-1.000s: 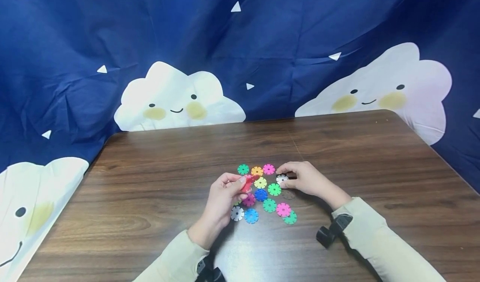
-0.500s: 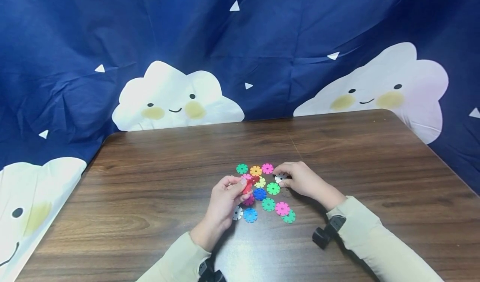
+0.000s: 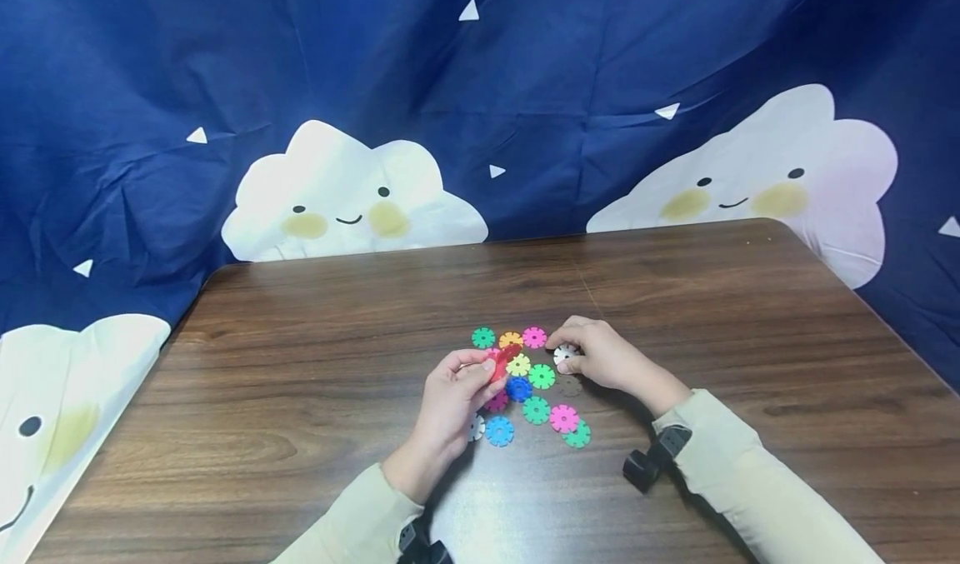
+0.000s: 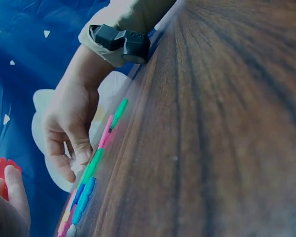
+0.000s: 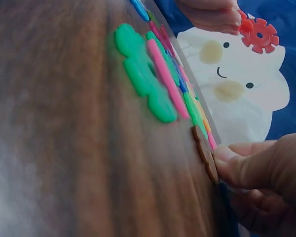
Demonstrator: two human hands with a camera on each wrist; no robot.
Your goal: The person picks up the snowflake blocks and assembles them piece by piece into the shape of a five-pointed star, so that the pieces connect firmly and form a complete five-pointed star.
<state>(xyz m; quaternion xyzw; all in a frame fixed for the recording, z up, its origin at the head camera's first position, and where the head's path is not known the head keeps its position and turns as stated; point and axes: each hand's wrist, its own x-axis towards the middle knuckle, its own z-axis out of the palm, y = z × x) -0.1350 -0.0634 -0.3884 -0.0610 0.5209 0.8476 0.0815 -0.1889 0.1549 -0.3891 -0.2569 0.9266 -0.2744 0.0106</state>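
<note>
1. No writing could be read on the discs or the backdrop.
2. The tabletop (image 3: 300,364) was dark wood grain; behind it hung a navy cloth (image 3: 225,64) printed with smiling clouds.
3. The left hand (image 3: 448,404) pinched a red disc (image 3: 501,362) above the coloured discs (image 3: 536,410); its grip was clenched on it.
4. The right hand (image 3: 603,357) pinched a white disc (image 3: 564,353) lying on the tabletop.

Flat discs (image 3: 536,410) crowd between hands; surrounding table (image 3: 300,364) lies open.
</note>
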